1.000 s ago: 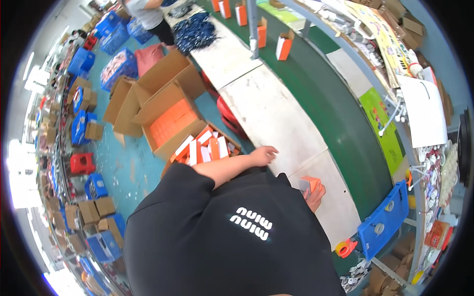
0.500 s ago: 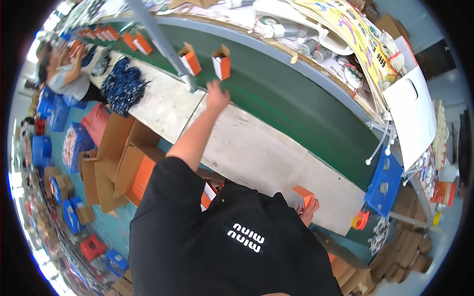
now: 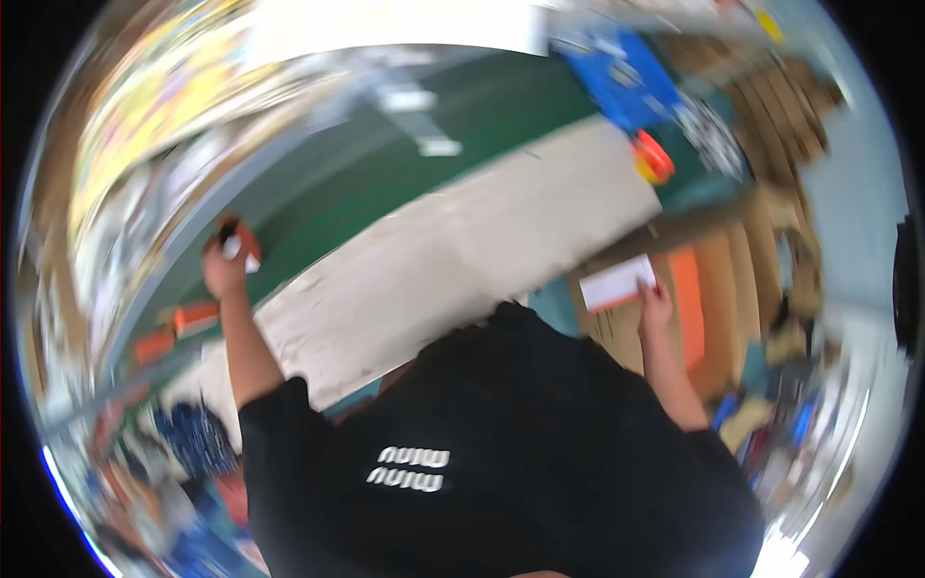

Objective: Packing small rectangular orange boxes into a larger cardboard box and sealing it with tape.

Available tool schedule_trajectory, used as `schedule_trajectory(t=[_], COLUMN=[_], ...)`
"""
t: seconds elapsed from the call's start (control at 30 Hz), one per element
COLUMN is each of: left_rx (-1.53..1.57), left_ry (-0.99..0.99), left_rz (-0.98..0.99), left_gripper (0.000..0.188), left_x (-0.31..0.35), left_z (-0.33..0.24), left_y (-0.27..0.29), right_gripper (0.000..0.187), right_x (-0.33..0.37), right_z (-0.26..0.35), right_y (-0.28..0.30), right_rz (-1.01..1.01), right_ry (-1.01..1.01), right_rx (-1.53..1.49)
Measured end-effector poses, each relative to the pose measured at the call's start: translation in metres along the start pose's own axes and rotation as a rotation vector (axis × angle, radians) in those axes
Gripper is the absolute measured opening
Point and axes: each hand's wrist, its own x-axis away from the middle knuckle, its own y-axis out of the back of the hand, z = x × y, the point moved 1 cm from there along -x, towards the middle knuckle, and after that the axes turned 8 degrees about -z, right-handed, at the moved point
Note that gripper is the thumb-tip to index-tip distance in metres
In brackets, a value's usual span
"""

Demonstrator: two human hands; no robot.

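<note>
My left hand (image 3: 224,273) is stretched out to the far left over the green conveyor belt. Its fingers are closed on an upright orange-and-white box (image 3: 251,252) whose top looks open; motion blurs the details. On the right, my right hand (image 3: 656,306) grips a small box (image 3: 617,283) by its end, white side up with an orange edge. That box is above a large open cardboard carton (image 3: 617,334). Orange (image 3: 686,308) shows inside the carton, but single boxes cannot be made out.
A pale worktop (image 3: 462,241) runs along the green belt (image 3: 405,144). More orange boxes (image 3: 193,318) stand on the belt at left, near a dark blue tinsel pile (image 3: 196,433). A blue bin (image 3: 626,77) and a red-yellow tape dispenser (image 3: 653,159) are at the far right end.
My view has swung to the right. My left hand, empty before, now holds a box from the belt. My right hand has carried its box from the worktop edge to above the carton.
</note>
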Motion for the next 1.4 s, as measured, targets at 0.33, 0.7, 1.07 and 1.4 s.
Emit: schedule_trajectory(t=[0.33,0.7,1.07,1.4], left_rx=[0.656,0.464,0.056,-0.039], left_ry=[-0.267,-0.404,-0.197,0.005], left_rz=[0.213,0.329,0.373,0.401], left_gripper=[0.05,0.065,0.075,0.084], left_x=[0.206,0.325,0.326,0.314], left_z=[-0.428,-0.644,-0.637,-0.572], left_y=[-0.013,-0.023,-0.023,-0.02], right_gripper=[0.026,0.074,0.076,0.073], right_x=[-0.117,-0.191,-0.199,-0.209], right_z=[-0.037,-0.282,-0.407,-0.48], right_y=[0.296,0.41,0.369,0.314], right_rz=[-0.892,-0.116,-0.021,0.106], right_ry=[0.015,-0.88,-0.866,-0.877], right_rx=[-0.454,0.763,0.809,1.055])
